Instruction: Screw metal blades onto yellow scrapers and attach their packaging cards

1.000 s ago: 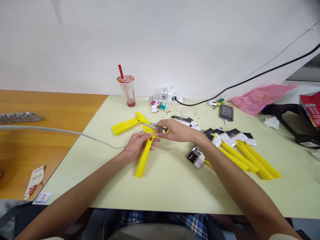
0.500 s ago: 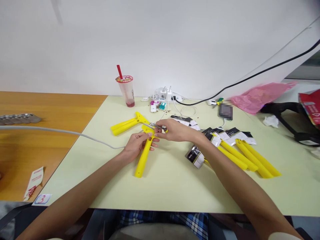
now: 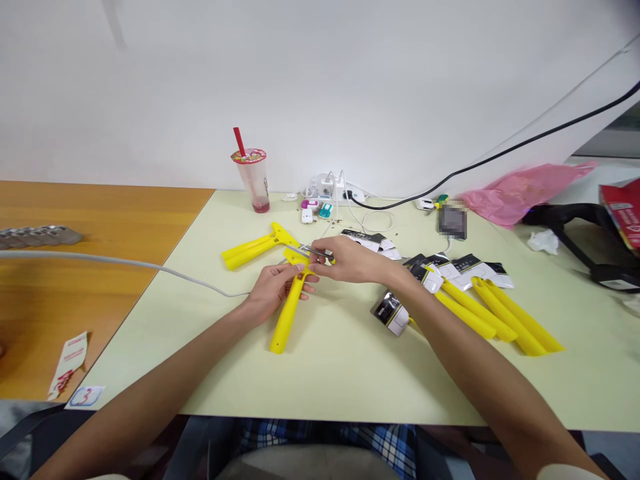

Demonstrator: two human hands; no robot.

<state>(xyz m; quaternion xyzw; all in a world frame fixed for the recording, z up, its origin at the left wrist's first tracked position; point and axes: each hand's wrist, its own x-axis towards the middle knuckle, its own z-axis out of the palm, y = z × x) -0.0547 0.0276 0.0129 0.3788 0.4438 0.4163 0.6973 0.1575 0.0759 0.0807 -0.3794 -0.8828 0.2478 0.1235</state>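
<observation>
My left hand (image 3: 275,288) is closed on a yellow T-shaped plastic scraper (image 3: 287,320), thumb on its neck, the long handle pointing toward me. My right hand (image 3: 345,260) pinches a slim, dark metal tool (image 3: 320,253) against the scraper's wide head; its exact kind is too small to make out. Another yellow scraper (image 3: 250,251) lies just beyond my left hand. Under and beside my right forearm are several more yellow scrapers (image 3: 505,313) with black-and-white packaging on their heads. One small black-and-white packet (image 3: 391,313) sits closer to me.
At the back stand a lidded cup (image 3: 255,180) with a red straw and a white power strip (image 3: 340,192) with plugs and cables. A blurred phone-like device (image 3: 453,221), a pink plastic bag (image 3: 520,193) and a crumpled tissue (image 3: 543,241) lie at the right. A grey cable (image 3: 125,262) crosses from the left.
Almost nothing differs: both hands keep their hold at the scraper's head. The view has shifted very slightly.
</observation>
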